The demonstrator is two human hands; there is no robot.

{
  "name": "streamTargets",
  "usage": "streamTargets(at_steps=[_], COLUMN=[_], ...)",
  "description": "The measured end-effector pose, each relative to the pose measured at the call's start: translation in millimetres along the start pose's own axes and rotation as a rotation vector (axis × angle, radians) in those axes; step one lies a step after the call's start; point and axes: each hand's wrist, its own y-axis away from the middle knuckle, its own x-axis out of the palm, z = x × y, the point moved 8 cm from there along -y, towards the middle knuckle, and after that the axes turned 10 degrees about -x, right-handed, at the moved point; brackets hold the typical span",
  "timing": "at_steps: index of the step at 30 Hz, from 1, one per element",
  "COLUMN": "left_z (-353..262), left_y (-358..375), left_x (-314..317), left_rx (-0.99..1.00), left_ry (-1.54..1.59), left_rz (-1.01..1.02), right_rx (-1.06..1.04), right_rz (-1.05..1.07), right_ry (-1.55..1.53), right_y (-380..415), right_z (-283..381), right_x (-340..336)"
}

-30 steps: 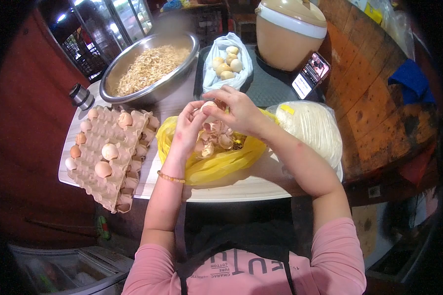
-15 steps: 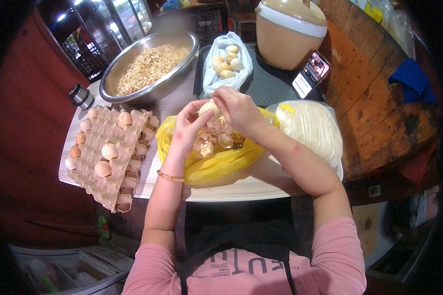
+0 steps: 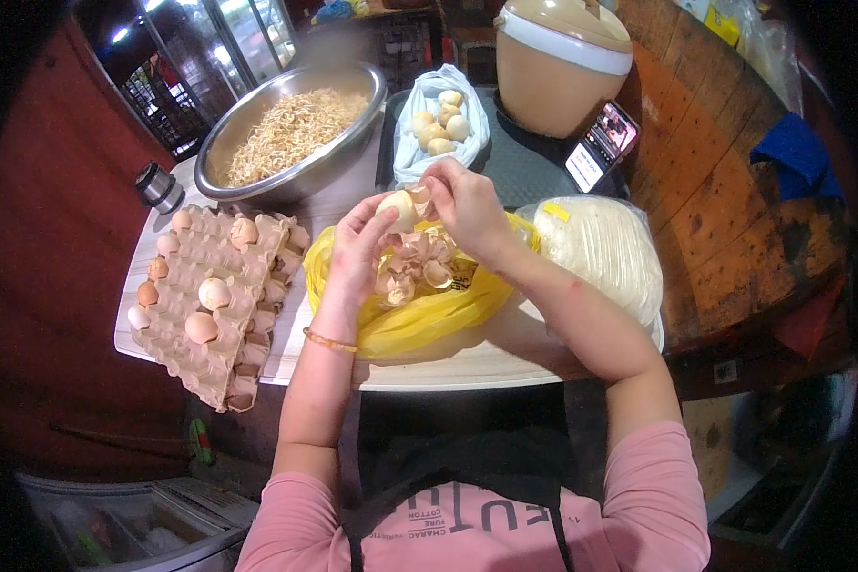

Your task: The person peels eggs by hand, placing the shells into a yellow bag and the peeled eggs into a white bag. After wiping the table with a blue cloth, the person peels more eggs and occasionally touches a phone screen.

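Observation:
My left hand (image 3: 360, 236) is closed around a pale boiled egg (image 3: 397, 210), thumb across its near side. Between the fingers of my right hand (image 3: 467, 208) is a piece of brownish eggshell (image 3: 420, 198), right at the egg's right side. Below both hands lies an open yellow plastic bag (image 3: 391, 329) with broken shells (image 3: 419, 259) heaped in it. Beyond the hands, a pale plastic bag (image 3: 412, 162) holds several peeled-looking eggs (image 3: 439, 133). To the left, several eggs (image 3: 201, 328) sit in a stack of cardboard egg trays (image 3: 186, 286).
A steel bowl (image 3: 210, 167) of pale shredded food stands at the back left, near a dark jar (image 3: 157, 186). On the dark tray (image 3: 520, 167) are a beige lidded container (image 3: 558, 81) and an upright phone (image 3: 602, 148). A wrapped white bundle (image 3: 601, 257) rests at the right.
My right hand has drawn slightly up and right from the egg, with a shell piece now visible in its fingers. The egg has tilted and more of its smooth surface shows.

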Motion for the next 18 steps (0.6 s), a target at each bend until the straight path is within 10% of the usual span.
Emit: streamTargets(at_steps=[18], left_z=[11], left_y=[-1], left_x=[1], left_rx=[-0.194], left_ry=[0.213], left_rz=[0.047], right_rx=[0.207], right_rz=[-0.048], right_ry=[-0.476], right_y=[-7], right_z=[-27], right_x=[-8])
